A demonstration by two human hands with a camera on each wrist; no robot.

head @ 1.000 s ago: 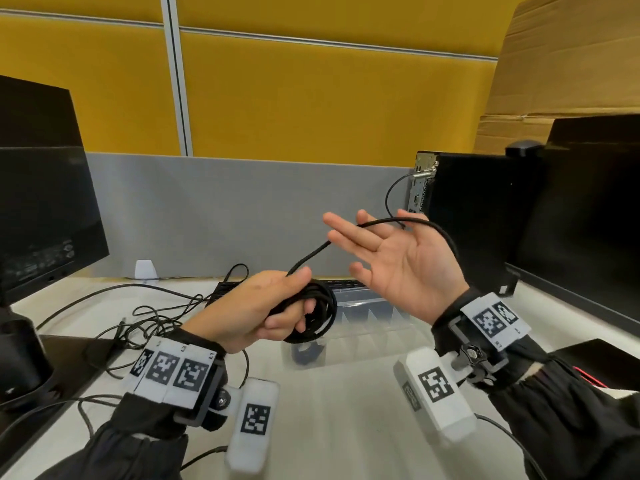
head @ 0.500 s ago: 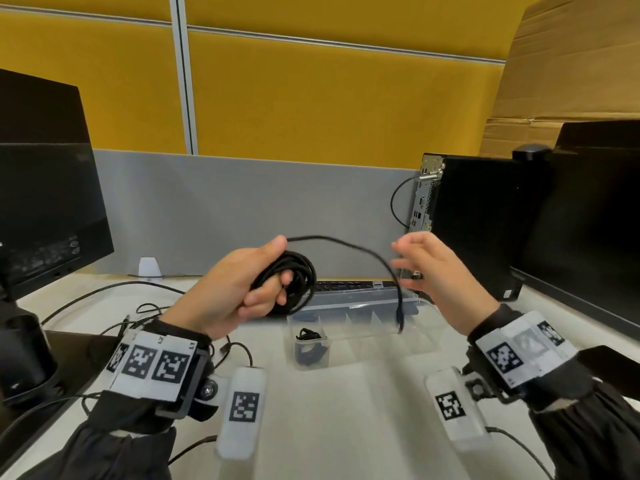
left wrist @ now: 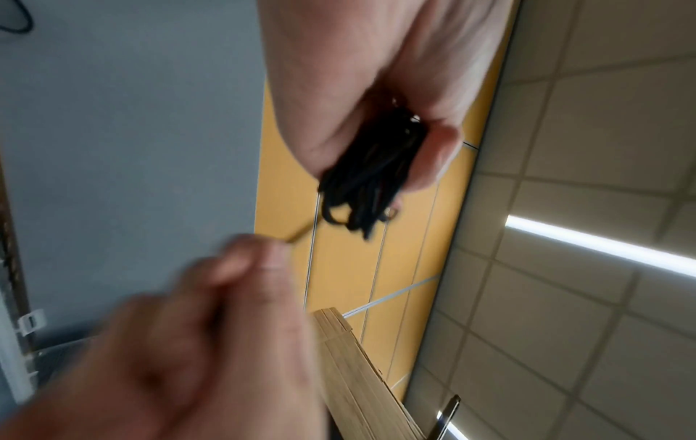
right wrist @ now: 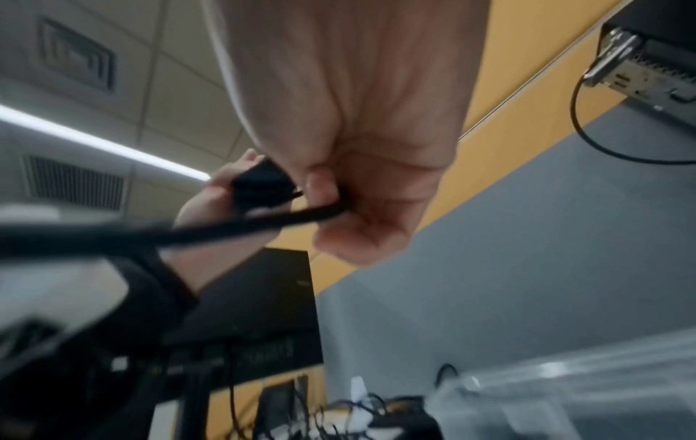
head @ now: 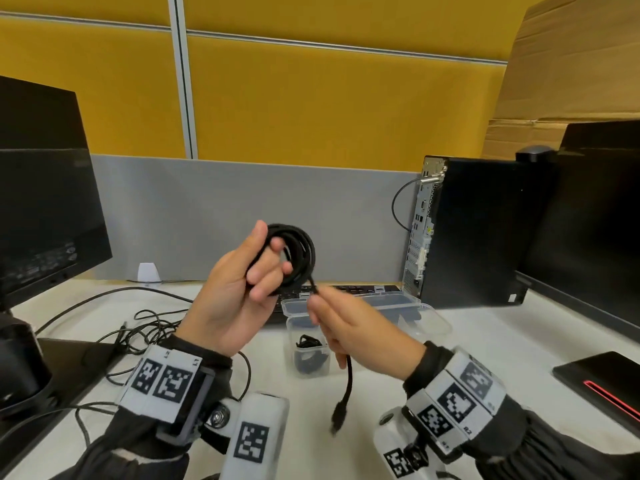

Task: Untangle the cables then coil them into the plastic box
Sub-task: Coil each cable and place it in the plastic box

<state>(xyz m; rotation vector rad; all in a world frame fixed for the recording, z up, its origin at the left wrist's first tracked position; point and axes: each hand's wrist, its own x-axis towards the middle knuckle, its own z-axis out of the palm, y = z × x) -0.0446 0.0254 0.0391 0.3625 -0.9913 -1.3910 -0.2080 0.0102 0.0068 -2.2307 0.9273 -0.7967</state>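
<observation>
Above the table [head: 485,344], at the centre of the head view, the left hand [head: 239,289] grips a wound black cable coil [head: 298,254], thumb on its outer rim and fingers curled through the loops. At 5 o'clock from it, the right hand [head: 353,327] pinches the cable's loose tail [head: 348,375], which hangs toward 6 o'clock and ends in a plug [head: 338,415].

The left wrist view alone shows the coil [left wrist: 371,178] edge-on, strands bunched between thumb and fingers; the right hand [left wrist: 211,342] there is a blur. The right wrist view shows the tail [right wrist: 263,221] clamped between thumb and forefinger.

Behind the right hand, the clear plastic box [head: 429,315] sits on the table, partly hidden, another dark cable [head: 308,344] in its near compartment. At 9 o'clock lies a cable tangle [head: 138,330].
</observation>
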